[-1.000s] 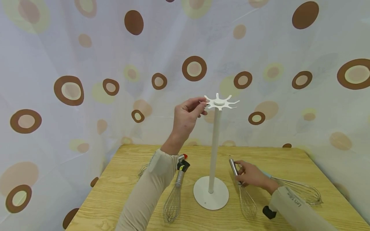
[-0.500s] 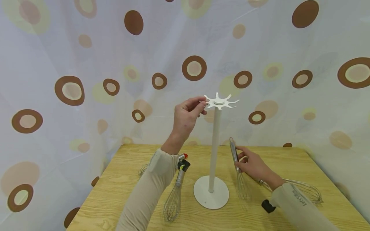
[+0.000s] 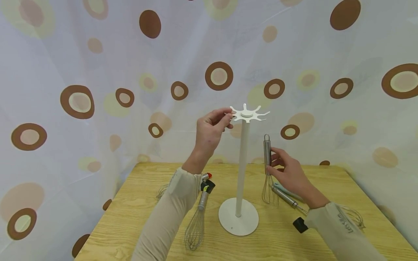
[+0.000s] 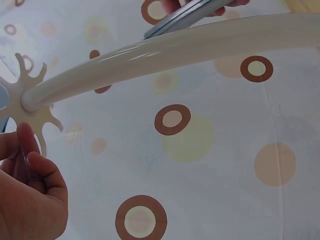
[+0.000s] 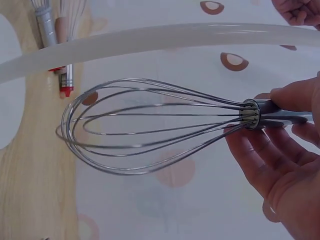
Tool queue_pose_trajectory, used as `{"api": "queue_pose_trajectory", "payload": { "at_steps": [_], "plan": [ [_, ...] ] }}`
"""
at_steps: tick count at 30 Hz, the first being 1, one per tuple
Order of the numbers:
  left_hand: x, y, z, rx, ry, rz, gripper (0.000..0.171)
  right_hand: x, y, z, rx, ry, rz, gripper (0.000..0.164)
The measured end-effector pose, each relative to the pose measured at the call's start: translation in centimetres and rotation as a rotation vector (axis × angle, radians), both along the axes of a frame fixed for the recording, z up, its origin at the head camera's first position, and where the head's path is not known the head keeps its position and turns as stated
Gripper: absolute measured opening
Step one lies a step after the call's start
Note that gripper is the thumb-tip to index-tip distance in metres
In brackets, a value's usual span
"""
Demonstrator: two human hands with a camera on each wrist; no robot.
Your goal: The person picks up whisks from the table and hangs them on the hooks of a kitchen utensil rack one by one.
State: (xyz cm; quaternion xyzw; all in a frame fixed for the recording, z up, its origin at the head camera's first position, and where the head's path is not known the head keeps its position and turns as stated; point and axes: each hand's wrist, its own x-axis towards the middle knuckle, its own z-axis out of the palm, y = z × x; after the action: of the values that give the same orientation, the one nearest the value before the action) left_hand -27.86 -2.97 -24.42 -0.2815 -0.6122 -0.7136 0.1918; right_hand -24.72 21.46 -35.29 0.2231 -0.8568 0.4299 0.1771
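Observation:
A white utensil stand (image 3: pixel 243 163) rises from a round base, with a star-shaped ring of hooks (image 3: pixel 246 115) on top. My left hand (image 3: pixel 209 132) pinches one of those hooks between thumb and fingers, at the ring's left side. To the right of the pole, my right hand (image 3: pixel 290 172) grips a steel whisk (image 3: pixel 267 154) by its handle. The whisk is upright, its hanging loop on top and its wires (image 5: pixel 145 132) pointing down. In the right wrist view, thumb and fingers close round the handle (image 5: pixel 280 117) near the wires.
Another whisk (image 3: pixel 203 201) with a black handle end lies left of the base (image 3: pixel 238 226). Behind it is a red-tipped whisk (image 3: pixel 206 177). A steel-handled whisk (image 3: pixel 287 197) and a pale blue handle (image 3: pixel 282 186) lie under my right arm, near a black object (image 3: pixel 300 224).
My right hand has lifted the whisk off the table and swung it from leaning to upright. My left hand has stayed at the hook.

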Motion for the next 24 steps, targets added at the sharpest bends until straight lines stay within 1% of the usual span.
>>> {"api": "queue_pose_trajectory", "payload": {
  "at_steps": [8,11,14,19,24],
  "plan": [
    [-0.1,0.1,-0.1,0.017,0.005,0.001,0.021,0.9,-1.0,2.4,-0.1,0.147,0.023,0.056],
    [-0.2,0.2,0.0,0.03,0.005,0.002,0.02,1.1,-1.4,3.2,-0.126,0.19,0.031,0.057],
    [-0.2,0.2,0.1,0.039,0.002,-0.004,0.02,1.3,-1.7,3.8,-0.131,0.233,0.027,0.058],
    [-0.2,0.3,0.1,0.047,-0.009,-0.019,0.021,1.5,-2.2,4.6,-0.142,0.272,0.016,0.06],
    [-0.2,0.3,0.0,0.046,-0.004,-0.017,0.02,1.6,-2.6,5.0,-0.158,0.298,0.02,0.059]
  ]
}}
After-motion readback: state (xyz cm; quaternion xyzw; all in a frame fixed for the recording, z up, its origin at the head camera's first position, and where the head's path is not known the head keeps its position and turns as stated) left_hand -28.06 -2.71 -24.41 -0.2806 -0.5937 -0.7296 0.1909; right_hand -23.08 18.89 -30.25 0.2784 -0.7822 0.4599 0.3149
